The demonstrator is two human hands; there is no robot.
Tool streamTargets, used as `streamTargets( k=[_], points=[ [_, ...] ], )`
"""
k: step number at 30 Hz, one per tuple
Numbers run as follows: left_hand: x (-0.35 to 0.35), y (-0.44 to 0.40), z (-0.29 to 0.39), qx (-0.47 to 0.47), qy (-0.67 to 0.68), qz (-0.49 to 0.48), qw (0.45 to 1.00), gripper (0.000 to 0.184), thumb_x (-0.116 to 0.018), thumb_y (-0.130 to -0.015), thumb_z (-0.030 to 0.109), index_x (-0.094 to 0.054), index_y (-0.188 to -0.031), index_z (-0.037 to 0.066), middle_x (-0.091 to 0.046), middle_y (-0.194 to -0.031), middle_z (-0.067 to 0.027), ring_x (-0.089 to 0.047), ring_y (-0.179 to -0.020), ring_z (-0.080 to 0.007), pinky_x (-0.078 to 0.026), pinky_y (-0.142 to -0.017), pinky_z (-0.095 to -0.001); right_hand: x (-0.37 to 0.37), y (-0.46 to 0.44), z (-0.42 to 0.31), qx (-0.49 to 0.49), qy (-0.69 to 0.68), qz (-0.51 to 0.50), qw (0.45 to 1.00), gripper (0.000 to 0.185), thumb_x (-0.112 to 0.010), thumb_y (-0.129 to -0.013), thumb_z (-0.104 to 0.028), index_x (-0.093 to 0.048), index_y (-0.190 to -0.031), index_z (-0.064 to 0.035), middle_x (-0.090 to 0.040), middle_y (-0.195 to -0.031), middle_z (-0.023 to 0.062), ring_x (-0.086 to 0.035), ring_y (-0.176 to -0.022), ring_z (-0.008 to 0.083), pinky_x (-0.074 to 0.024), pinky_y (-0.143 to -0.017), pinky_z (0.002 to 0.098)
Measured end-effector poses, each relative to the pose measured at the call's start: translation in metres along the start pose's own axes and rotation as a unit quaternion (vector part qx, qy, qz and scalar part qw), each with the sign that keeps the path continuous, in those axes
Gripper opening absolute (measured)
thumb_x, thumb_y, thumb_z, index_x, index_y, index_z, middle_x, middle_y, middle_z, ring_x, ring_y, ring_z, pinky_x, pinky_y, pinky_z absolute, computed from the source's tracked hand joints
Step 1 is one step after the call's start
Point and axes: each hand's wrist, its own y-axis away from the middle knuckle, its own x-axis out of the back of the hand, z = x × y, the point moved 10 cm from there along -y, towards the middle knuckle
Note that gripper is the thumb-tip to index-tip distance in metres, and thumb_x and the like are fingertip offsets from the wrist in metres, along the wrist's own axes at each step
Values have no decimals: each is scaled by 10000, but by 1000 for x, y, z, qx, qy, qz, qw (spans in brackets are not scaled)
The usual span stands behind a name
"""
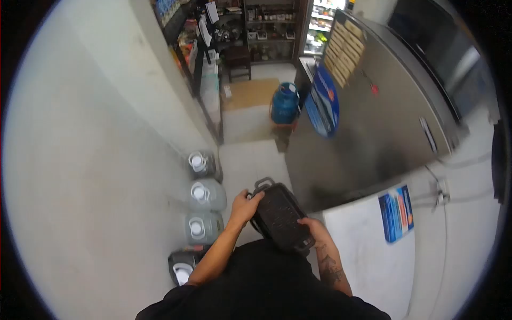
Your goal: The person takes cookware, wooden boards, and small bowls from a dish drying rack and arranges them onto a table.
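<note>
In front of my body I hold a dark rectangular pan (281, 216) with a loop handle at each short end. It looks like cast iron, and its flat, speckled face is turned up toward me. My left hand (246, 207) grips its left edge near the far handle, thumb on top. On the opposite side, close to the near handle, my right hand (314, 227) is closed around the edge with the thumb over the top. The fingers of both hands are mostly hidden underneath. Whether more than one pan is stacked here I cannot tell.
Several large jugs (205, 194) line the left wall. A blue gas cylinder (285, 104) stands ahead on the floor, near flattened cardboard (250, 94). To the right are a grey metal panel (362, 144) and a white surface (362, 250). Shelves (270, 32) and a stool (237, 58) are at the back.
</note>
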Motion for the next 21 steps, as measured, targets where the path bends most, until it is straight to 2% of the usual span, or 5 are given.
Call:
streamTargets(
  k=[5,13,15,16,21],
  points=[
    [52,-144,116,3,36,55,998,880,-759,-851,372,-394,-1418,-193,-631,-1252,-270,-624,-1129,-263,-484,-956,-328,-94,-110,-167,-10,21,-51,998,386,-687,-851,-127,-626,-1104,158,-689,-1047,214,-697,-832,264,-591,-732,345],
    [114,-405,278,-1,64,97,993,951,-775,-810,450,-408,-1425,-175,-608,-1287,-307,-631,-1154,-303,-486,-973,-342,-235,-326,-388,16,116,-72,990,402,-662,-862,-190,-646,-1139,102,-694,-1053,183,-695,-829,256,-577,-729,342],
    [123,-504,300,-53,34,81,995,817,-754,-862,360,-446,-1399,-174,-642,-1192,-239,-616,-1063,-245,-472,-926,-295,-274,-377,-439,46,151,-76,985,419,-654,-866,-197,-642,-1149,112,-698,-1079,198,-704,-863,271,-577,-765,362],
    [127,-540,312,-33,31,80,996,792,-750,-867,360,-466,-1382,-171,-646,-1177,-226,-615,-1047,-240,-475,-913,-295,-287,-399,-455,2,86,-58,995,360,-710,-830,-188,-678,-1086,62,-698,-1018,128,-656,-976,243,-500,-879,350],
    [114,-682,414,-17,46,-6,999,720,-729,-899,365,-506,-1349,-150,-637,-1224,-197,-600,-1106,-236,-442,-974,-309,-330,-490,-567,23,7,-52,998,388,-638,-876,-177,-641,-1129,118,-711,-1043,196,-719,-816,284,-599,-715,364]
  ],
)
